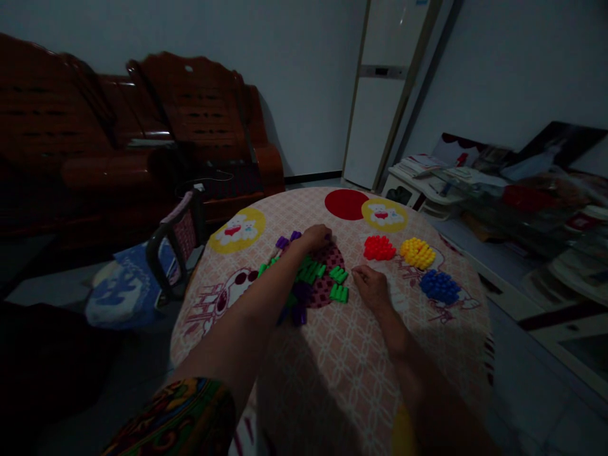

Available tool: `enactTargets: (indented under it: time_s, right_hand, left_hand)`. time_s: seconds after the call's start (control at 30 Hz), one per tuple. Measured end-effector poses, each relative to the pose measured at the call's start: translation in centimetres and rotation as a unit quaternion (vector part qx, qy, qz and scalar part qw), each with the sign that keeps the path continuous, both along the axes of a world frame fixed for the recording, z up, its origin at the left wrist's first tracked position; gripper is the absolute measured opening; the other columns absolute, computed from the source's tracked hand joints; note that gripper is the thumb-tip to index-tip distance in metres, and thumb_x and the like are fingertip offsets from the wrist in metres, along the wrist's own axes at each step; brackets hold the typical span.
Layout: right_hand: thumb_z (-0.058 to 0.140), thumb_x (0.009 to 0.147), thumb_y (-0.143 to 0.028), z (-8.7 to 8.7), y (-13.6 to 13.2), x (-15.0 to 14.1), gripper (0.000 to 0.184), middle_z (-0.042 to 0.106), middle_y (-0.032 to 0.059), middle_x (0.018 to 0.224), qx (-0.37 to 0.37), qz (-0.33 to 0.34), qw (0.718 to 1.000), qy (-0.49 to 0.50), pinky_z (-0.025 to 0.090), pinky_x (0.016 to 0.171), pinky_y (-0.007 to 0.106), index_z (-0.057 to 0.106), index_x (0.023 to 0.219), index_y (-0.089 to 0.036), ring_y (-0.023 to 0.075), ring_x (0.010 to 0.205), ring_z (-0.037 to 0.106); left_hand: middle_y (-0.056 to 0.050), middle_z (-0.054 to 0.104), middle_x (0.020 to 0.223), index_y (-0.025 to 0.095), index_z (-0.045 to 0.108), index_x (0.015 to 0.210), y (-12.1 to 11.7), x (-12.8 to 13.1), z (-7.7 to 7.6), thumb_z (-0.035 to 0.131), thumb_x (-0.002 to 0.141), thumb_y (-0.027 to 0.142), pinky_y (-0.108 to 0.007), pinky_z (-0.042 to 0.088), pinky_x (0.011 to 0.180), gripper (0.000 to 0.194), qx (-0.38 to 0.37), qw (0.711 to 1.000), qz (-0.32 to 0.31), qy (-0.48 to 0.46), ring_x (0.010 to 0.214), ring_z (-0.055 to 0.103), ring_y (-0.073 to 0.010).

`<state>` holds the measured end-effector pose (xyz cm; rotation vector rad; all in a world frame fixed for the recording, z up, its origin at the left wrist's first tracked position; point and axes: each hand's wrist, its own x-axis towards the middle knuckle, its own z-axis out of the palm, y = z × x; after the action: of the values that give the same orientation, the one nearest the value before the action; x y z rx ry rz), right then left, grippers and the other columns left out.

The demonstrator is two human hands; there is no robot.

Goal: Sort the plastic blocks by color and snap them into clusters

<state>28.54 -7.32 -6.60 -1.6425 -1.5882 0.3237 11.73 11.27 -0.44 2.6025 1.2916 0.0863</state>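
My left hand (317, 237) reaches over the far side of the pile, fingers curled downward and closed. A dark purple spot shows at its fingertips, but what they hold is hidden. Closer to me, my right hand (373, 286) has its fingertips pinched together beside two small groups of green toy pieces (339, 293); anything between them is too small to make out. Under and beside my left forearm lie more green pieces (311, 270) and purple pieces (299, 313), partly covered by the arm. Two purple pieces (282, 242) sit left of my left hand.
Clusters of red pieces (379, 247), yellow pieces (417, 253) and blue pieces (439, 286) lie on the right of the round table (332, 361), which has a patterned cloth. A chair (178, 244) stands left, a wooden sofa (204, 120) behind, a cluttered low cabinet (536, 316) right.
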Motion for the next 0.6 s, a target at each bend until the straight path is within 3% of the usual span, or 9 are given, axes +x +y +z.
enactTargets:
  time_s: [0.1,0.17,0.33,0.4,0.47,0.6]
  right_hand:
    - [0.052,0.092,-0.034,0.4,0.1,-0.4,0.027,0.076,0.0063,0.081,-0.013,-0.009,0.999,-0.038,0.046,0.069,0.027,0.075,0.089,-0.021,0.0192,0.073,0.068]
    - [0.054,0.093,-0.036,0.7,0.1,-0.8,0.027,0.078,0.0078,0.088,-0.034,-0.024,0.997,-0.072,0.045,0.070,0.028,0.076,0.095,-0.021,0.0204,0.077,0.070]
    - [0.055,0.097,-0.040,1.6,0.0,-1.7,0.029,0.079,0.0097,0.101,-0.088,-0.050,0.986,-0.132,0.045,0.072,0.028,0.075,0.109,-0.022,0.0220,0.088,0.072]
    - [0.054,0.099,-0.039,1.8,0.0,-1.8,0.029,0.079,0.0084,0.102,-0.098,-0.048,0.984,-0.142,0.044,0.073,0.028,0.075,0.109,-0.023,0.0213,0.089,0.072]
    - [0.055,0.098,-0.041,1.9,-0.1,-2.0,0.028,0.079,0.0078,0.101,-0.102,-0.042,0.981,-0.157,0.044,0.072,0.028,0.075,0.107,-0.024,0.0212,0.089,0.072]
    - [0.058,0.097,-0.046,1.8,0.1,-2.3,0.029,0.078,0.0091,0.098,-0.088,-0.013,0.976,-0.199,0.043,0.071,0.028,0.076,0.100,-0.023,0.0210,0.087,0.070]
  left_hand:
    - [-0.003,0.079,0.092,0.021,0.081,0.092,-1.1,-3.3,1.3,0.068,0.080,0.024,-0.022,0.049,0.080,0.017,-0.042,0.998,-0.044,0.025,0.090,0.070,-0.0194]
    - [-0.002,0.079,0.094,0.021,0.081,0.099,-1.6,-5.7,1.7,0.065,0.085,0.029,-0.022,0.050,0.080,0.022,-0.049,0.998,-0.048,0.000,0.089,0.070,-0.0184]
    - [-0.013,0.068,0.134,0.017,0.068,0.133,-2.0,-9.5,0.9,0.062,0.088,0.030,-0.029,0.049,0.099,0.047,0.057,0.985,0.161,-0.039,0.119,0.065,-0.0251]
    - [-0.014,0.071,0.128,0.018,0.071,0.128,-2.4,-9.9,0.3,0.066,0.084,0.028,-0.030,0.051,0.096,0.045,0.047,0.980,0.192,-0.015,0.115,0.067,-0.0265]
    - [-0.011,0.076,0.115,0.020,0.077,0.115,-3.1,-10.1,0.0,0.070,0.079,0.024,-0.029,0.053,0.090,0.037,0.029,0.983,0.182,-0.003,0.106,0.070,-0.0263]
    - [-0.006,0.079,0.097,0.024,0.082,0.097,-4.9,-10.2,0.8,0.070,0.078,0.025,-0.027,0.053,0.081,0.022,0.005,0.987,0.160,0.003,0.096,0.072,-0.0250]
